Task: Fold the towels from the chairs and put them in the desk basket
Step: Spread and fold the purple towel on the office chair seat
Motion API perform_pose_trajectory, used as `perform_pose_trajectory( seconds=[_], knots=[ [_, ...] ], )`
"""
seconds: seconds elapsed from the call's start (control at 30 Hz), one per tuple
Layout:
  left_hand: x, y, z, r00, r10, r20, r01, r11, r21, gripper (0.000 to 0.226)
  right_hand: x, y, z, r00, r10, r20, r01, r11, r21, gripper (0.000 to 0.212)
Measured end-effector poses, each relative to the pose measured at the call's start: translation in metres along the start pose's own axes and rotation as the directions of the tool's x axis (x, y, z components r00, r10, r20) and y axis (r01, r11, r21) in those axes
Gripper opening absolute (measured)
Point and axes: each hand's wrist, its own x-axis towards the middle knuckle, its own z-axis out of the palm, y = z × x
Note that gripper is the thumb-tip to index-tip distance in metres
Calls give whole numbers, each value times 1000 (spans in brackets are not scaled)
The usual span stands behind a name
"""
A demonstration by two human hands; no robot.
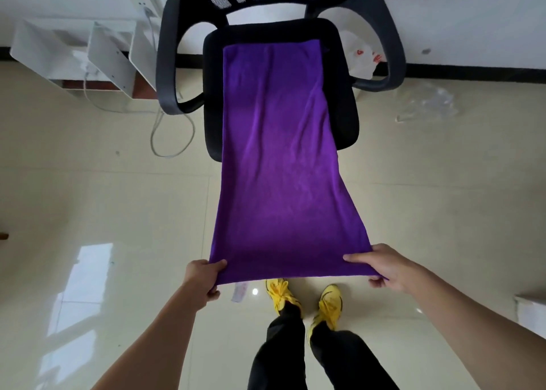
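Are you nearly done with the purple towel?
Nothing looks finished. The purple towel is stretched out, far end on the chair seat, with the left hand and right hand pinching its near corners. Folding it and reaching the basket, not in view, remain.

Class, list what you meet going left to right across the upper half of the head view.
White metal shelf unit → long purple towel draped over black mesh office chair → crumpled clear plastic sheet.

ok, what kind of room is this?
Likely an office or workroom: a black mesh-back office chair with armrests, white metal shelving parts against the wall, and a loose white cable on the glossy tiled floor.
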Motion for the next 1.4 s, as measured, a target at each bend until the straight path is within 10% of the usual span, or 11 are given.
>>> perform_pose_trajectory(
  seconds=[0.2, 0.4, 0.53, 0.87, 1.0, 1.13, 1.4],
  knots=[
    [-2, -9, -1, 997, 33, -70, -32, 999, 20, 28, -5, 10, 6, 997, 15, -79, -16, 1000, -11, 26],
    [-23, 38, -8, 947, 292, -135, -311, 938, -152, 21, -9, -39, -2, 900, -176, -398, 312, 898, 310, 31],
    [-35, 89, -11, 917, 387, -102, -399, 867, -299, 11, -20, -93, -9, 900, -224, -375, 397, 778, 487, 7],
    [-36, 202, -17, 849, 528, 34, -433, 729, -529, 10, -19, -199, -26, 879, -340, -335, 477, 608, 635, 37],
    [-34, 239, -7, 797, 603, -39, -590, 762, -267, 36, -6, -234, -29, 758, -429, -492, 608, 738, 292, 22],
    [-12, 282, 3, 654, 743, -139, -639, 642, 423, 25, 23, -277, -42, 667, -503, -550, 641, 764, 80, 2],
    [36, 389, 26, 624, 744, -237, -566, 640, 519, 28, 94, -365, -76, 584, -650, -486, 629, 741, -234, 17]
  ],
)
